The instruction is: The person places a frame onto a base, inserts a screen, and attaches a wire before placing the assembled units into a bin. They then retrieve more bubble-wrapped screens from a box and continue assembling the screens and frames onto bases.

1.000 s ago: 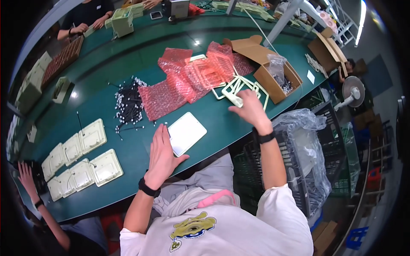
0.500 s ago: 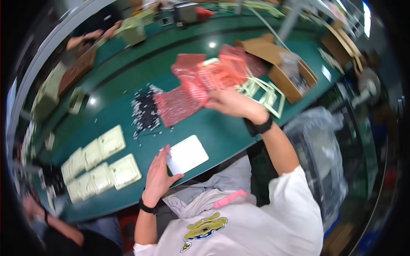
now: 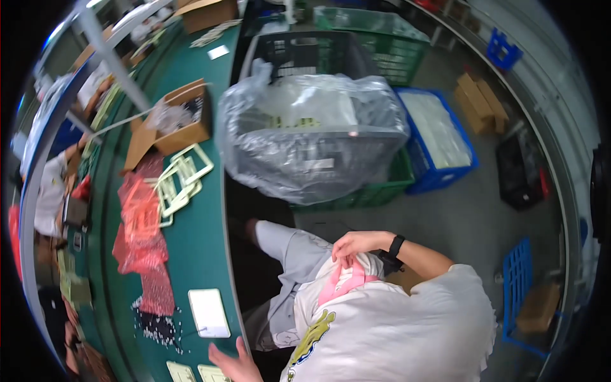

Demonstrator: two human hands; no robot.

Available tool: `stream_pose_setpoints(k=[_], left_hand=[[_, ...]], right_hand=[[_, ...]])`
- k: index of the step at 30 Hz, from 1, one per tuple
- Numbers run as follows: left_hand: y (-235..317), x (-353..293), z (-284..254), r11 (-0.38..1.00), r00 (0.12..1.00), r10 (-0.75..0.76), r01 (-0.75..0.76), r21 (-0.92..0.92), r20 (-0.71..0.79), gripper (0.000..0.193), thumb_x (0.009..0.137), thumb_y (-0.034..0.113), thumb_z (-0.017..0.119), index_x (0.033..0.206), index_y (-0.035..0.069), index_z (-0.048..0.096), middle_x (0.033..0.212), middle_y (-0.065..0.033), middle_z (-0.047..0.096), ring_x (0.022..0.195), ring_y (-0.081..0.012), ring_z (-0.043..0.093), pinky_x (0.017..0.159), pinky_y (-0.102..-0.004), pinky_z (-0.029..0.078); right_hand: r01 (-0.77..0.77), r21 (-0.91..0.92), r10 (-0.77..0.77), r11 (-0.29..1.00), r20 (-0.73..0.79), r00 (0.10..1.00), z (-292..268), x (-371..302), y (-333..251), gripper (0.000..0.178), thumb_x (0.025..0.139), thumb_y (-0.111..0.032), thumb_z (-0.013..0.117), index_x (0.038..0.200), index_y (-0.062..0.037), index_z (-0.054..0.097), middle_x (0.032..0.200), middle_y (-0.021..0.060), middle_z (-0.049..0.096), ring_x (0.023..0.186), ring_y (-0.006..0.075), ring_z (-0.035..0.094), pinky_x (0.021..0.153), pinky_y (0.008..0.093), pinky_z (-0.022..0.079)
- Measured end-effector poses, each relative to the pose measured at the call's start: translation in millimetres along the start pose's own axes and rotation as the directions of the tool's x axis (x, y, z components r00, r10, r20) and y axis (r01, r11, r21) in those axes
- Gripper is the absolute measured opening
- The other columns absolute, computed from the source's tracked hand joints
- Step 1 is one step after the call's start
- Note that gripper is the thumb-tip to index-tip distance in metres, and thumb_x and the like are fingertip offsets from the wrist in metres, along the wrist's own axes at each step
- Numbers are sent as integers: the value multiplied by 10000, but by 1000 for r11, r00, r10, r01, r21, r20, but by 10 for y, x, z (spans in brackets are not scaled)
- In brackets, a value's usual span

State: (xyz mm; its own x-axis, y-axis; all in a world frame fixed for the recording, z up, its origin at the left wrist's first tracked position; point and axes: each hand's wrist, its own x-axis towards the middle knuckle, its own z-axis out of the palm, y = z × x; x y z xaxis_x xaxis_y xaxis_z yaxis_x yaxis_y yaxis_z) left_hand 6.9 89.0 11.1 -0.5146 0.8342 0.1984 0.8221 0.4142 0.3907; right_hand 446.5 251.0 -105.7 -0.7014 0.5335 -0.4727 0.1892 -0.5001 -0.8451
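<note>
My left hand (image 3: 234, 363) is at the table's near edge, partly cut off by the lower rim. Its thumb and fingers are apart and it holds nothing. Just beyond the fingertips lies a flat white rectangular panel (image 3: 209, 313) with rounded corners. Over my lap, my right hand (image 3: 358, 244) is closed, its fingertips pinching a pink strap (image 3: 344, 284) at the front of my white shirt; the exact grip is partly hidden. Pale plastic covers (image 3: 181, 372) show at the lower edge beside my left hand.
Red bubble wrap (image 3: 141, 235), pale frames (image 3: 181, 181), small dark parts (image 3: 159, 328) and an open cardboard box (image 3: 181, 121) lie on the green table (image 3: 197, 254). A bag-lined crate (image 3: 312, 153) and a blue bin (image 3: 439, 143) stand beyond it. People work across the table.
The view has swung right toward the crates. My right hand has left the red bubble wrap and come to the pink strap at my lap. My left hand has moved off the white panel.
</note>
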Motion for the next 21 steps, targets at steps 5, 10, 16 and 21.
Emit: stream_pose_setpoints(k=[5,10,16,21], left_hand=[[977,-74,-242,949,978,161,-117,-292,131,204,1005,152,762,967,-43,717,808,-205,734,690,-249,667,674,-409,564],[1982,349,373,861,620,488,-226,-456,614,253,970,75,764,1201,-9,705,1104,-188,723,958,-280,717,860,-371,560],[3151,688,1260,475,299,860,-177,-862,413,605,912,145,850,1440,22,580,1394,-156,632,1234,-279,657,1030,-396,526],[4300,240,2011,146,19,987,289,-946,159,986,916,175,863,1678,44,250,1686,-147,403,1498,-289,464,1203,-417,408]], right_hand=[[185,214,-119,959,-288,950,-386,-478,389,216,1083,-163,602,1178,-26,739,1004,105,785,878,167,735,783,304,594],[180,-183,-197,966,-80,977,-359,-1264,-856,251,1107,-155,561,1246,-8,708,961,104,773,849,141,749,679,308,618],[328,-204,-331,923,16,943,-897,-2001,-3108,329,1122,-190,524,1280,66,656,945,160,777,591,190,742,487,258,592],[421,-436,-448,795,45,893,-1904,-223,-3985,287,1072,-182,553,1207,35,683,980,150,765,816,218,771,669,363,644]])
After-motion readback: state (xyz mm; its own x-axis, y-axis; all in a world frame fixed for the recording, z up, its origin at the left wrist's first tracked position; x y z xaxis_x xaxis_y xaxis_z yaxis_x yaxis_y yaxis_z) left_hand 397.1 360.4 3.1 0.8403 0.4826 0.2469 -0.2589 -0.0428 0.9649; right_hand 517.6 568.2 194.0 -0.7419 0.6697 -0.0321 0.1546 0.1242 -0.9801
